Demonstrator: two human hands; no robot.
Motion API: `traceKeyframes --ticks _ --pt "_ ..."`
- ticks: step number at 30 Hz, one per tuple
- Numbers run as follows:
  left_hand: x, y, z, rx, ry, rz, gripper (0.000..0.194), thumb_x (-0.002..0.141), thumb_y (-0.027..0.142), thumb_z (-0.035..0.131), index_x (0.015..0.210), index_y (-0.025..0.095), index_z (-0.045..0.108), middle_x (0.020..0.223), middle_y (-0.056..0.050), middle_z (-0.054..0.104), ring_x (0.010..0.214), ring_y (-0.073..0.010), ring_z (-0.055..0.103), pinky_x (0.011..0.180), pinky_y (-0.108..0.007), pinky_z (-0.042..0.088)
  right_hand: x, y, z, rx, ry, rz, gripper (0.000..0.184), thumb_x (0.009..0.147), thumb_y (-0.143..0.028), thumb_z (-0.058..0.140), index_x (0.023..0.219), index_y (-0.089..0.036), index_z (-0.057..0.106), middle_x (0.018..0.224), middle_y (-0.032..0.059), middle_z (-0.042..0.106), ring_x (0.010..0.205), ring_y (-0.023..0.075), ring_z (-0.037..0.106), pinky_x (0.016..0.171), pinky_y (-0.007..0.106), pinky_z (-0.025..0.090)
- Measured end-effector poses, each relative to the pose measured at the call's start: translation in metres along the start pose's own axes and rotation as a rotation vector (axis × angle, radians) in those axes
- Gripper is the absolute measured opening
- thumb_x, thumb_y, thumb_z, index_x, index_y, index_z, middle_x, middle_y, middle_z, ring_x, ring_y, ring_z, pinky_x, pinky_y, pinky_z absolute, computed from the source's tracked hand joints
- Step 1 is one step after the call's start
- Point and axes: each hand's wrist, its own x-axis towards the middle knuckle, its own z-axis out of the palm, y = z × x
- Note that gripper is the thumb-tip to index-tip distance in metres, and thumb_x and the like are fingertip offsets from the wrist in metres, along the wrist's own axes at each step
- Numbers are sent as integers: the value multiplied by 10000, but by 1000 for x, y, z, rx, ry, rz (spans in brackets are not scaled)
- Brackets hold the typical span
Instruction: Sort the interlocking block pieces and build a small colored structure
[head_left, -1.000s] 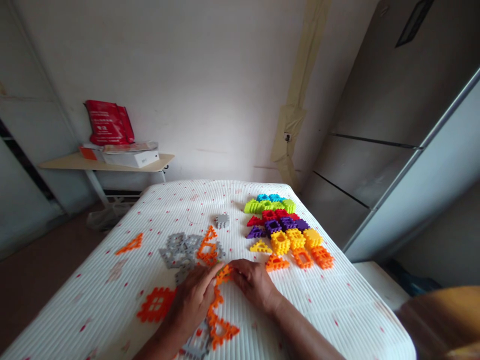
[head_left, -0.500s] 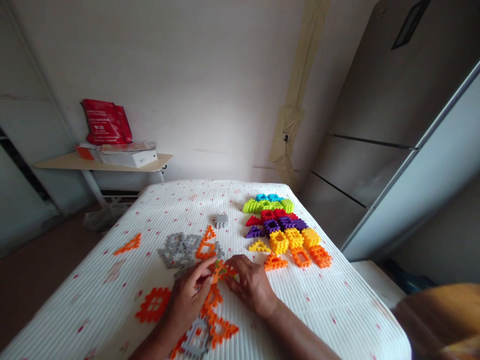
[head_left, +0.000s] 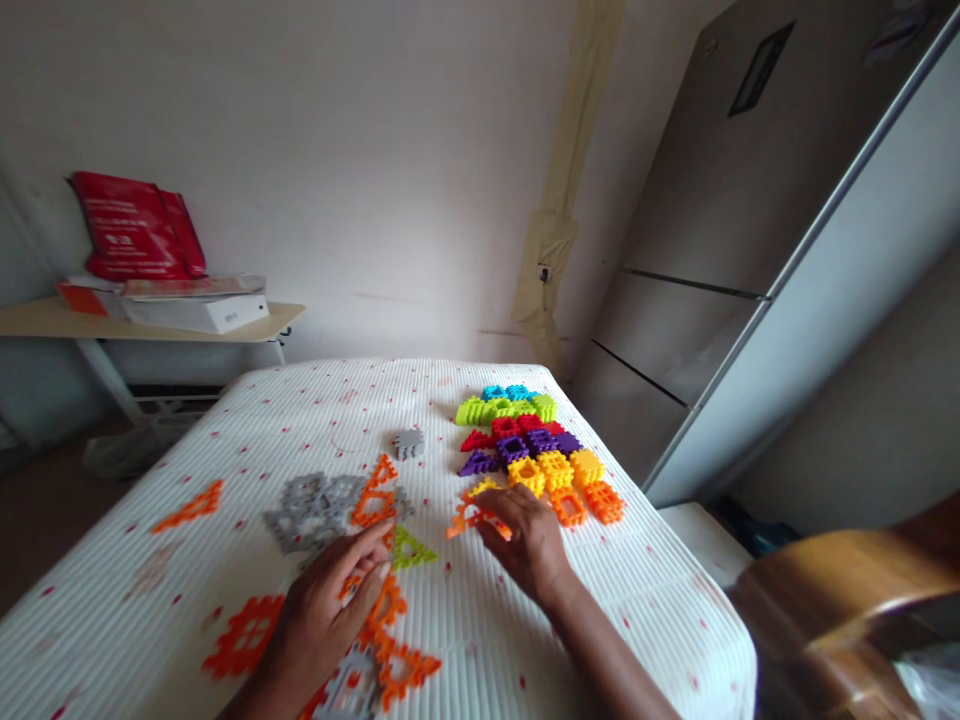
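Orange triangle lies just left of the right hand, touching its fingertips; left hand is farther; both grips unclear.

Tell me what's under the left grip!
Orange pieces peek out past the left grip, and a green triangle lies just beyond it. A grey piece shows lower down. Anything right beneath is covered, so I can't tell.

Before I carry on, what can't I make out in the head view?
Head view, now:
Orange piece: partly hidden by the right hand; grip unclear.
Whatever lies under the left hand: hidden by it.
Grey piece: cut off by the bottom edge.
Red bag: lettering too small to read.
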Motion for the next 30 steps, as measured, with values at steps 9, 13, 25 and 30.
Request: traceKeyframes --ticks 9,13,25,30 --pt "1 -3 5 69 26 140 199 815 255 514 941 235 668 822 -7 726 735 -133 678 693 -198 540 -31 53 -23 -184 -120 182 183 828 -184 559 947 -244 685 896 27 712 789 187 596 685 269 475" --pt "1 -4 5 61 15 96 197 809 265 509 910 244 677 812 -5 729 734 -139 681 692 -205 544 -33 57 -16 -174 -120 197 180 819 -182 568 928 -255 692 892 21 712 799 192 598 690 279 478" --pt "-2 -9 7 74 5 101 198 807 250 508 916 241 673 803 -4 721 730 -139 673 694 -209 533 -32 53 -17 -194 -140 234 185 808 -177 577 931 -242 699 882 34 712 800 189 609 696 272 477" --pt "-1 -8 6 72 -7 110 200 818 234 500 920 238 673 801 -4 715 736 -135 668 700 -212 528 -32 54 -16 -169 -144 243 207 790 -161 592 953 -242 692 913 33 711 815 194 625 717 291 491"
